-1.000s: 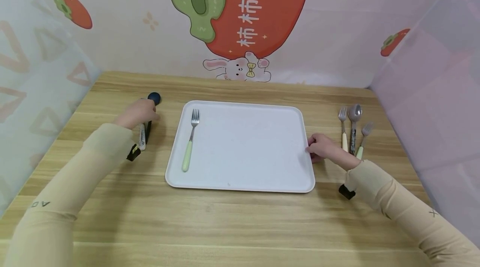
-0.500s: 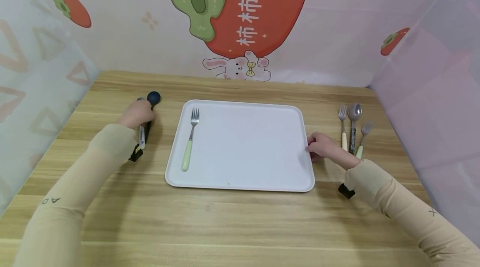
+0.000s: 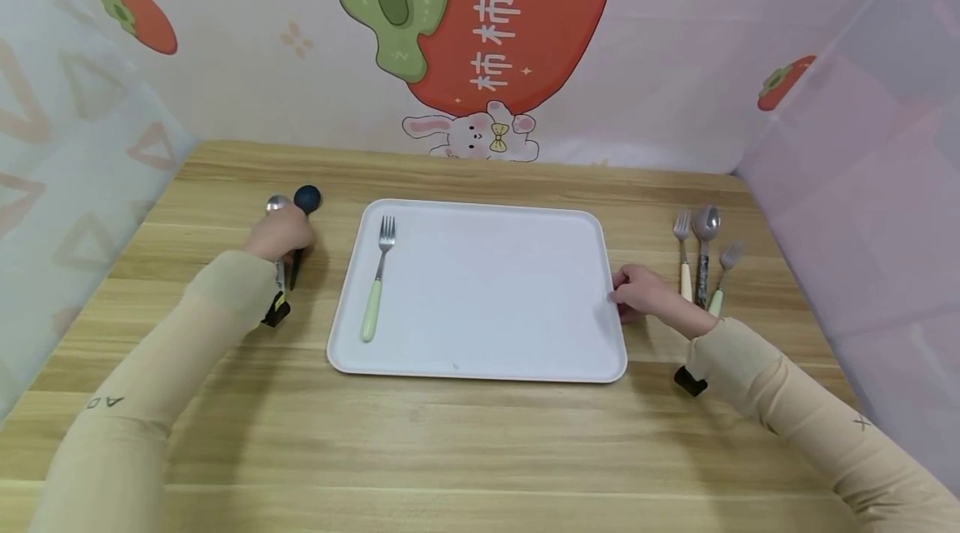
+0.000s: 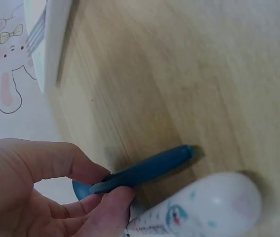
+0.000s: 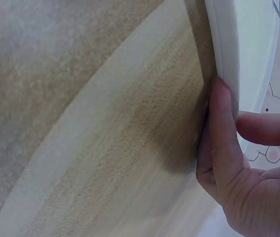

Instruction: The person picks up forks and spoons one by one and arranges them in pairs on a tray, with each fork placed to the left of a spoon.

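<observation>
On the left of the table, the left hand [image 3: 281, 231] pinches a dark blue spoon [image 3: 307, 199]; in the left wrist view, thumb and finger close on its blue handle [image 4: 149, 168]. Beside it lies a second spoon [image 3: 277, 202] with a white patterned handle [image 4: 214, 205], partly hidden under the hand. The right hand [image 3: 636, 291] grips the right edge of the white tray [image 3: 495, 291], thumb on the rim and fingers along the outer side in the right wrist view. A fork with a green handle [image 3: 372, 310] lies on the tray's left part.
Right of the tray, near the right forearm, lie a fork with a cream handle [image 3: 686, 279], a metal spoon with a dark patterned handle [image 3: 702, 271] and a green-handled fork [image 3: 727, 258]. Patterned cloth walls border the wooden table [image 3: 420, 450] at the back and sides.
The left hand has shifted slightly right and toward the dark blue spoon, uncovering the other spoon's bowl. The right hand stays at the tray's edge.
</observation>
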Tool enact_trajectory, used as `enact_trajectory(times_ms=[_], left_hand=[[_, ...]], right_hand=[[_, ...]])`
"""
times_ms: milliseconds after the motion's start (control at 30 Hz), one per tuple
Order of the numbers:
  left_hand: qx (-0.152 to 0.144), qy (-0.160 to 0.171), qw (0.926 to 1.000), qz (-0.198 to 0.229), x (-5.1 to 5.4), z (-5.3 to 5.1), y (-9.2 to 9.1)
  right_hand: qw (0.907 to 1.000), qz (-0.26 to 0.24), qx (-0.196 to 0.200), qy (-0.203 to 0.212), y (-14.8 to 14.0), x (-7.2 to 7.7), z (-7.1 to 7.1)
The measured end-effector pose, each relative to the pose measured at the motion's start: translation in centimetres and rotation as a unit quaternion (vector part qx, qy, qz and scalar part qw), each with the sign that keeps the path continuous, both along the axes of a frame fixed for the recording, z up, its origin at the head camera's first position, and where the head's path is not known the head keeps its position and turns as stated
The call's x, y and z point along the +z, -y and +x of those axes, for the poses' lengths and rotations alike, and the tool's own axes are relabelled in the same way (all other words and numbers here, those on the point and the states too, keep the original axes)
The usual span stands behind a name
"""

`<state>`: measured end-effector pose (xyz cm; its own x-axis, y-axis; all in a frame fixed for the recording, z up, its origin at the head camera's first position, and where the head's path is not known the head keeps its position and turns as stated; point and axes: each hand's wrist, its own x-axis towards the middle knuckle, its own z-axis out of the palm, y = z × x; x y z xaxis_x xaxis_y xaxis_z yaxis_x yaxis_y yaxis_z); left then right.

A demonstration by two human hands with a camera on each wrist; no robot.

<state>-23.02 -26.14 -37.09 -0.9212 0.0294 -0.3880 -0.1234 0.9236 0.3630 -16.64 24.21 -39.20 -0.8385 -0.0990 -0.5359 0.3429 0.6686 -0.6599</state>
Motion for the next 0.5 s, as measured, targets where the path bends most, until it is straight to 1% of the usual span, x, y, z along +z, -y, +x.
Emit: enact_trajectory(times_ms=[133,200,367,500], left_hand=[[-0.018,0.006,0.9998,0.003,-0.2,0.0,0.1],[-0.033,0.009,0.9994,0.01,-0.1,0.2,0.1],[-0.054,0.017,0.9979,0.03,0.5,1.0,-0.7],[-0.073,0.017,0.9969,0.022,0.8,1.5,-1.7]], right_hand=[[0.9999,0.012,0.007,-0.001,0.1,0.1,0.0],[0.9998,0.018,0.008,0.0,0.1,0.0,-0.1],[0.9998,0.018,0.01,-0.001,0.1,0.0,-0.2],[0.9998,0.014,0.011,-0.001,0.1,0.0,-0.1]])
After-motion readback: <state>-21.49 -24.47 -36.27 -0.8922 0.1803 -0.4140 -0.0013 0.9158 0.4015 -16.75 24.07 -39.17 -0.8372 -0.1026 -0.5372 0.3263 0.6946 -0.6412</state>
